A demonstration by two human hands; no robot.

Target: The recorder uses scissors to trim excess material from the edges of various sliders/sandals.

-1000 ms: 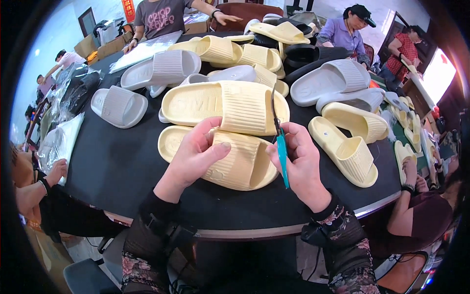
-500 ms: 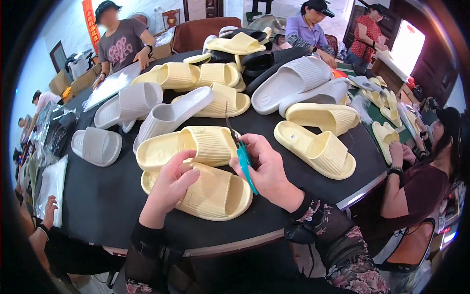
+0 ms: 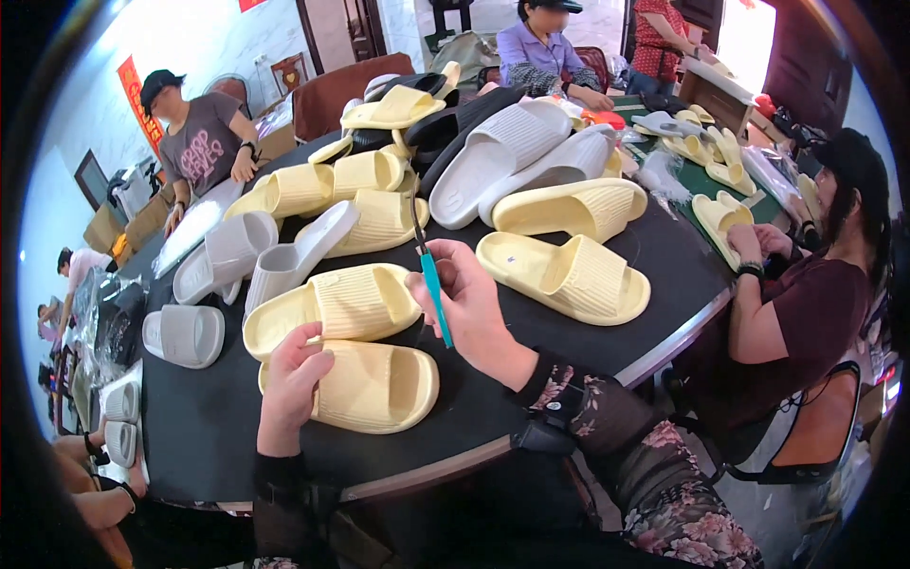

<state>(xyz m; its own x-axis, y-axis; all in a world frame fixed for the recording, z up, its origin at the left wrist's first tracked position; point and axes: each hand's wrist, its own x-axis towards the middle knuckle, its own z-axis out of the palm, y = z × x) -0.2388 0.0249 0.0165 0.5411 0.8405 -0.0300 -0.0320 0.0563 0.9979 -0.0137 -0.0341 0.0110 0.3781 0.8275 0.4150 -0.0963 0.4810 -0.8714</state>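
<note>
My left hand (image 3: 292,379) is at the left part of the nearer yellow slipper (image 3: 379,387), thumb and fingers closed against it beside the ribbed strap. A second yellow slipper (image 3: 360,303) lies just beyond, side by side with it. My right hand (image 3: 469,308) grips teal-handled snips (image 3: 435,289) upright over the table, their dark, thin blades pointing up and away. The snips are to the right of the second slipper and apart from it. Another yellow pair, with its nearer slipper (image 3: 566,280), rests to the right of my right hand.
Grey slippers (image 3: 183,336) lie to the left on the black table (image 3: 218,417). Beyond is a heap of yellow, grey and black slippers (image 3: 502,156). A co-worker (image 3: 787,284) sits at the right handling a yellow slipper; other people stand farther back. Clear plastic bags (image 3: 204,223) are at the far left.
My view has swung right, so things appear shifted left. My left hand's fingers have closed in on the nearer slipper. The snips have turned more upright and stand off from the slippers.
</note>
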